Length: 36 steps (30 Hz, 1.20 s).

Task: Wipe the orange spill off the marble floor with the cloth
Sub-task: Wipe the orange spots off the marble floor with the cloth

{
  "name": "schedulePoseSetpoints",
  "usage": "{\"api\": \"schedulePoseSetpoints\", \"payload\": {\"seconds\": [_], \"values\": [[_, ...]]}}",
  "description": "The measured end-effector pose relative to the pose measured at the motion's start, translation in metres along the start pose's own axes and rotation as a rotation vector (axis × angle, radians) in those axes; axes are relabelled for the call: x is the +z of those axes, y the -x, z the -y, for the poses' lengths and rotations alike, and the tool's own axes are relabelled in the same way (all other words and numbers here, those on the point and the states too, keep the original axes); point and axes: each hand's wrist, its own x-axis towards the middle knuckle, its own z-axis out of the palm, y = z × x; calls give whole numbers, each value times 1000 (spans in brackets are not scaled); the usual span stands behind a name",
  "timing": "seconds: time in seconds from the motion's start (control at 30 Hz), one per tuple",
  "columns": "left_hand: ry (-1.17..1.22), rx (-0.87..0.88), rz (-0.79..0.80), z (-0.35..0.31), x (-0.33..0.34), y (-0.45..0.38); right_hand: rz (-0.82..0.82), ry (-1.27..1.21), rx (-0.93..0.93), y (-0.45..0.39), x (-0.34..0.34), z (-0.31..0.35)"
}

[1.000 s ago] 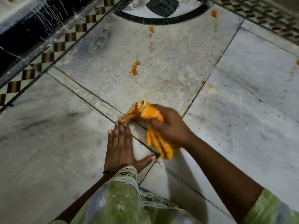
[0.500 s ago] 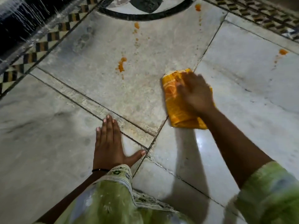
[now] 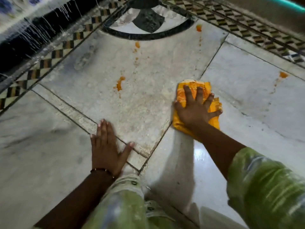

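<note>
The marble floor (image 3: 156,100) bears orange spill (image 3: 119,83) in blotches, the nearest left of the cloth and apart from it. The right hand (image 3: 197,109) presses the crumpled orange cloth (image 3: 182,124) flat with fingers spread wide, gripping nothing. The left hand (image 3: 105,149) rests flat on the floor, fingers straight, thumb out.

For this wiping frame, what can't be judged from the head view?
- Floor under the cloth: covered by it and the right hand, so any spill there is unseen.
- Marble floor past the patterned border: cut off by the top edge.
- Floor near the person: hidden by the green sleeves.
</note>
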Motion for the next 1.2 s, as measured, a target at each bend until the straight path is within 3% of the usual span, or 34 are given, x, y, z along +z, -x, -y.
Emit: {"api": "schedulePoseSetpoints", "payload": {"seconds": [0.07, 0.1, 0.23, 0.3, 0.37, 0.47, 0.5, 0.53, 0.63, 0.7, 0.77, 0.87, 1.0, 1.03, 1.1, 1.17, 1.2], "values": [[-48, -82, -31, -8, -2, -27, -14, -18, 53, 10, 8, 17], [-76, -121, -44, -11, -3, -35, -20, 14, -7, 22, 14, 19], [-117, -153, -27, -10, 0, -39, -18, 258, -613, 56, 19, -6], [-97, -157, -47, -11, 0, -40, -3, 328, -776, 33, 11, -11], [-83, -153, -43, -9, 0, -42, -32, 317, -698, -2, 6, 4], [-65, -148, -34, -6, 2, -42, -73, 132, -325, -41, 13, 70], [-72, -152, -38, -5, 3, -42, -64, 109, -304, -49, 19, 100], [-82, -149, -49, -5, 4, -42, -47, 129, -358, -51, 25, 126], [-107, -137, -60, -5, 4, -43, 19, 281, -749, -29, 39, 162], [-90, -132, -61, -6, 2, -41, 10, 330, -959, -13, 42, 141], [-80, -128, -69, -8, 1, -41, 11, 312, -1019, -10, 35, 110], [-55, -19, -102, 5, -6, -53, -2, 297, -810, -35, 26, 102], [-54, 66, -132, 37, -19, -101, 19, 113, -412, -66, 31, 176], [-67, 56, -123, 40, -19, -109, 21, 138, -444, -63, 36, 190], [-83, 46, -108, 40, -16, -115, 21, 241, -685, -46, 45, 188], [-79, 34, -100, 40, -16, -113, 14, 327, -1000, -24, 45, 153], [-70, 26, -101, 40, -17, -112, 12, 352, -1073, -22, 40, 132]]}}
